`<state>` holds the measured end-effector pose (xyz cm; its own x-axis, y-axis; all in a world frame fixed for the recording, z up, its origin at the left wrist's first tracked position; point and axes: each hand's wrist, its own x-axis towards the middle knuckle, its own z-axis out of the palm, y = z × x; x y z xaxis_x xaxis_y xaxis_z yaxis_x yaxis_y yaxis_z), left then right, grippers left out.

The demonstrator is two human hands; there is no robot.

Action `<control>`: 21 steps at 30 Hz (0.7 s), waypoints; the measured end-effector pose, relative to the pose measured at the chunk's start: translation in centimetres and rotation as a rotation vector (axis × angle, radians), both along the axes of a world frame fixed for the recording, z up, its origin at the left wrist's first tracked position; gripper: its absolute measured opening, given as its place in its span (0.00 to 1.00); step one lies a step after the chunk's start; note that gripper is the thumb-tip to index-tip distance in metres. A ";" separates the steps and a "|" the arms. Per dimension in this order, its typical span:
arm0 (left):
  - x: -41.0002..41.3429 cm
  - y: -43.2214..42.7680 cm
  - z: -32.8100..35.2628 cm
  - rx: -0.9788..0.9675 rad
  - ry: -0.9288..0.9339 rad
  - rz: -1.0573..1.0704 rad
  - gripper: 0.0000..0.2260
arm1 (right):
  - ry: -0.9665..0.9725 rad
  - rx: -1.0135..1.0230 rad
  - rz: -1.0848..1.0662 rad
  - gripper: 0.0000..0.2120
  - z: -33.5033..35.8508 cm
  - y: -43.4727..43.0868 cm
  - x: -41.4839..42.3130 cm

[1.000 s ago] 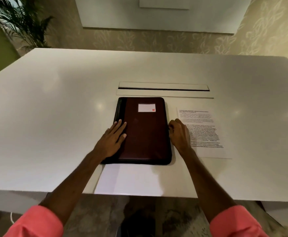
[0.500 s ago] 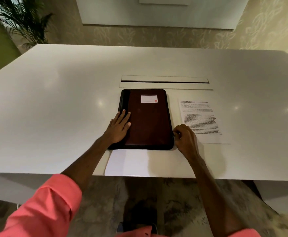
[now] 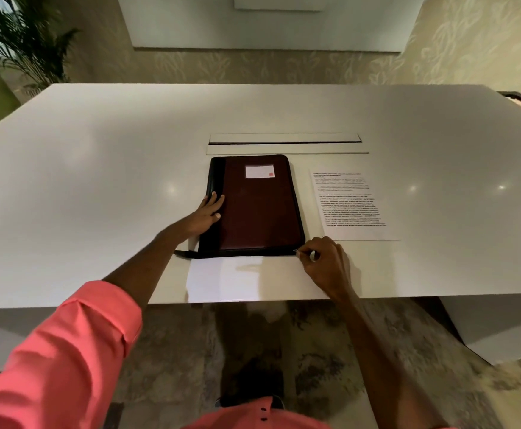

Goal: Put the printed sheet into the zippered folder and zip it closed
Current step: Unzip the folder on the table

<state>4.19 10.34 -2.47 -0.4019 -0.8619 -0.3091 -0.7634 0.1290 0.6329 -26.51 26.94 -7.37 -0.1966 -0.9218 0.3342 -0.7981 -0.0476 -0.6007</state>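
A dark maroon zippered folder (image 3: 257, 209) with a black spine and a small white label lies flat and closed on the white table (image 3: 98, 181). My left hand (image 3: 207, 213) rests flat on its left edge, fingers apart. My right hand (image 3: 325, 263) sits at the folder's near right corner, fingertips pinched on the small zipper pull (image 3: 297, 252). The printed sheet (image 3: 350, 204) lies flat on the table just right of the folder, text up, untouched. A short black strap (image 3: 185, 253) sticks out from the folder's near left corner.
A long cable slot (image 3: 284, 143) is set into the table just beyond the folder. A potted palm (image 3: 21, 41) stands at the far left. The table's near edge (image 3: 253, 300) runs just below my hands, with patterned floor underneath.
My right hand has slid along the folder's right edge toward me, down to its near right corner. My left hand has shifted a little toward the spine. The camera has tilted downward.
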 end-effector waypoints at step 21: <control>0.0 0.1 -0.5 -0.038 -0.080 -0.026 0.27 | 0.239 -0.011 0.305 0.05 0.4 -2.9 14.6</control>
<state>4.20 10.42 -3.00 -0.3997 -0.8633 -0.3082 -0.8072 0.1722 0.5645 -11.89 24.05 -7.00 0.1706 -0.9220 0.3477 -0.8636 -0.3098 -0.3977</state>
